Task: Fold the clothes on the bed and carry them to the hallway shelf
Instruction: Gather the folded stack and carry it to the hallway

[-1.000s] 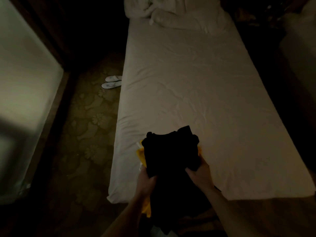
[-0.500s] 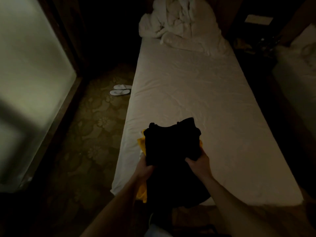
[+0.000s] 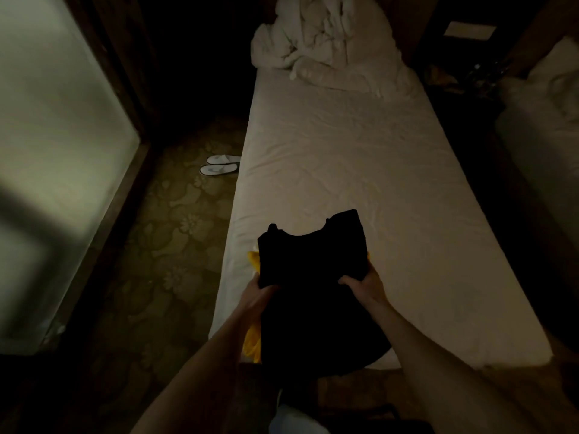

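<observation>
A stack of folded clothes hangs over the near end of the bed [image 3: 360, 170]. A black garment [image 3: 313, 270] lies on top, and a yellow garment [image 3: 254, 261] shows under it at the left edge. My left hand [image 3: 258, 294] grips the stack's left side and my right hand [image 3: 365, 285] grips its right side, thumbs on the black cloth. The stack's underside is hidden.
A crumpled white duvet [image 3: 326, 48] is piled at the bed's far end. White slippers [image 3: 219, 166] lie on the patterned carpet left of the bed. A frosted glass panel [image 3: 53, 151] runs along the left, and a second bed [image 3: 545, 145] stands at the right.
The view has risen and drawn back, showing more of the duvet. Both hands kept their hold, and the stack looks flatter.
</observation>
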Demonstrator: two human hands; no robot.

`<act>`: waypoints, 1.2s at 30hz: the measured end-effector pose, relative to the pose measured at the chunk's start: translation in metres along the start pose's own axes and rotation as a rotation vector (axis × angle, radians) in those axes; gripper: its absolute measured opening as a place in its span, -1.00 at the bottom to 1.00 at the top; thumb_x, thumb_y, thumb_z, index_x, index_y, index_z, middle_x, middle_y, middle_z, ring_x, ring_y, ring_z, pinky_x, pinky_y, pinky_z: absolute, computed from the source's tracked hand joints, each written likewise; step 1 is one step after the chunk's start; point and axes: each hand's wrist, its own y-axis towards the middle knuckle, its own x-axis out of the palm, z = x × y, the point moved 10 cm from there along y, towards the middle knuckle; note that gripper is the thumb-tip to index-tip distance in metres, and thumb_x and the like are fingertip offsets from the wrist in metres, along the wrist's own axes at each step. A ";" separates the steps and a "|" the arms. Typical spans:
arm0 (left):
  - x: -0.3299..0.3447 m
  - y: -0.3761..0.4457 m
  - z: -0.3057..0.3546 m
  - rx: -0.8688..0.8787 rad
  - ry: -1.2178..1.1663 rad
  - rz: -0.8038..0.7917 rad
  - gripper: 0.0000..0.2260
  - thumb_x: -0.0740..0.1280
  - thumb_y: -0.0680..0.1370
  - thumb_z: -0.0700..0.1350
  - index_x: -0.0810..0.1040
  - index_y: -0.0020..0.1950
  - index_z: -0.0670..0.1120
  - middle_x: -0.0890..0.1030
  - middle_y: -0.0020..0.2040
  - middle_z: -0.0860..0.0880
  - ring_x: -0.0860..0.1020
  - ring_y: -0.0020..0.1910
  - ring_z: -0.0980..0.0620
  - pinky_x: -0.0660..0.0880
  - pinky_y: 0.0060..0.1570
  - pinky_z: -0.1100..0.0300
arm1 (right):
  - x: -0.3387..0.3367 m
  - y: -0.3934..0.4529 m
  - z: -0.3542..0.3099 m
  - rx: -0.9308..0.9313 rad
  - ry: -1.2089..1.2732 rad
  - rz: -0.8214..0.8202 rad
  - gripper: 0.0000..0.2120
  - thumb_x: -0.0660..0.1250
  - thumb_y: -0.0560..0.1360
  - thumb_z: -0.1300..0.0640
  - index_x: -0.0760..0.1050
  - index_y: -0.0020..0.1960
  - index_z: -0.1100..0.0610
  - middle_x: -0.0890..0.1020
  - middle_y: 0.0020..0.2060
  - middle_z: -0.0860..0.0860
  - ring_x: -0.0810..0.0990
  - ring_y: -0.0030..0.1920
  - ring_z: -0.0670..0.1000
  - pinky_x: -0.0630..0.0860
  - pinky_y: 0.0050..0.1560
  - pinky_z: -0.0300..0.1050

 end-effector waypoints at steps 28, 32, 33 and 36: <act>0.003 0.027 -0.077 -0.310 -0.059 0.086 -0.33 0.52 0.20 0.19 0.57 0.15 -0.23 0.68 0.02 -0.20 0.65 0.00 -0.17 0.57 0.10 -0.02 | 0.010 0.029 0.120 0.417 0.316 -0.076 -0.57 0.38 0.46 0.29 0.47 0.29 0.05 0.67 0.05 0.12 0.67 -0.02 0.15 0.57 -0.18 -0.10; -0.006 0.044 -0.109 -0.275 -0.041 0.093 -0.32 0.49 0.23 0.20 0.55 0.21 -0.19 0.67 0.05 -0.19 0.64 0.04 -0.19 0.53 0.17 -0.12 | 0.019 0.050 0.147 0.385 0.332 -0.044 -0.60 0.37 0.49 0.32 0.47 0.27 0.03 0.66 0.06 0.09 0.65 0.01 0.13 0.54 -0.13 -0.07; -0.009 0.050 -0.115 -0.258 -0.039 0.096 -0.34 0.48 0.25 0.19 0.54 0.22 -0.19 0.67 0.06 -0.18 0.64 0.04 -0.19 0.54 0.16 -0.11 | 0.022 0.057 0.155 0.376 0.318 -0.032 -0.62 0.36 0.49 0.33 0.49 0.26 0.06 0.66 0.03 0.09 0.65 -0.02 0.12 0.54 -0.13 -0.07; -0.023 0.065 -0.137 -0.274 -0.018 0.136 -0.28 0.53 0.22 0.22 0.51 0.26 -0.14 0.66 0.08 -0.16 0.64 0.06 -0.18 0.55 0.10 -0.08 | 0.042 0.075 0.180 0.406 0.297 -0.055 -0.63 0.33 0.50 0.35 0.47 0.27 0.11 0.65 -0.06 0.11 0.63 -0.15 0.12 0.53 -0.20 -0.09</act>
